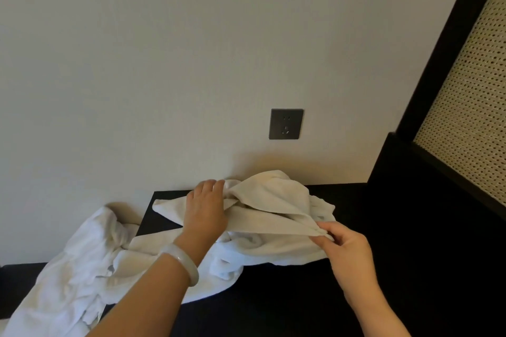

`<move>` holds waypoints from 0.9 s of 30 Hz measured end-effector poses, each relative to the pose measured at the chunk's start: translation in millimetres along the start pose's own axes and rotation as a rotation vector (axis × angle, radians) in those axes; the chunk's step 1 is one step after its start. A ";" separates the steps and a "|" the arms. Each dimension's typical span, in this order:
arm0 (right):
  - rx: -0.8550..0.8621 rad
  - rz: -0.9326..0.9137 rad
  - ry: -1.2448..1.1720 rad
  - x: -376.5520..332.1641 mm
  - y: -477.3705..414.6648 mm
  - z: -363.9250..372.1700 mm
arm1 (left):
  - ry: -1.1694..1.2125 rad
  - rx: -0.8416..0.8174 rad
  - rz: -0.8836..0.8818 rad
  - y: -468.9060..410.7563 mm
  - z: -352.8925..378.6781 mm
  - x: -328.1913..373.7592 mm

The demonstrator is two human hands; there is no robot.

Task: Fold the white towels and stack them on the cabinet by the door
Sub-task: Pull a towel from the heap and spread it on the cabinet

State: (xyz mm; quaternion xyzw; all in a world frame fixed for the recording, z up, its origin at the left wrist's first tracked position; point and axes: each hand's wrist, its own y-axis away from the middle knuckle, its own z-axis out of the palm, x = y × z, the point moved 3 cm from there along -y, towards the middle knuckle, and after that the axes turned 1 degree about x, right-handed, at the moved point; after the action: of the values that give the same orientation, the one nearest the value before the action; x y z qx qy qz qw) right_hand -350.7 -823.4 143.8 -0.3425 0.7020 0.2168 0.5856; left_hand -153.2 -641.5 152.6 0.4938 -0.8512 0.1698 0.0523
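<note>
My left hand [205, 210] grips the towel [271, 194] at its 9 o'clock side, and my right hand [345, 249] pinches its 5 o'clock corner. The towel lies bunched on the cabinet [287, 309], with a heap [68, 268] of white cloth at its 8 o'clock.

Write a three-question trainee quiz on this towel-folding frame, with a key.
1. True or false: the white towels lie folded in a neat stack on the dark cabinet.
2. Which wrist wears the pale bracelet? A left, B right.
3. Fill in: the right hand ____ a towel edge; the left hand grips the cloth.
Key: 1 false; 2 A; 3 pinches.
</note>
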 end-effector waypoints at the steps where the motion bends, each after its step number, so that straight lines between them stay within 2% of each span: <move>1: 0.000 0.002 -0.015 -0.8 -1.6 0.0 | -0.014 -0.024 0.024 -4.2 -0.5 -1.6; 5: -0.002 -0.005 -0.019 -3.3 -8.9 3.7 | 0.009 -0.071 0.016 -11.7 5.3 -5.4; 15: -0.005 0.048 0.037 5.9 -26.2 10.1 | 0.006 -0.028 0.019 -21.5 21.4 -14.6; 27: 0.041 0.047 -0.016 -2.9 -28.9 11.5 | 0.026 -0.041 -0.045 -33.4 16.8 -19.2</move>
State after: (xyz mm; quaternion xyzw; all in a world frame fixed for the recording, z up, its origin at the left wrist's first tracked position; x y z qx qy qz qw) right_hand -321.5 -834.1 146.9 -0.3120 0.7094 0.2190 0.5929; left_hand -113.6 -646.6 139.8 0.5096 -0.8423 0.1577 0.0773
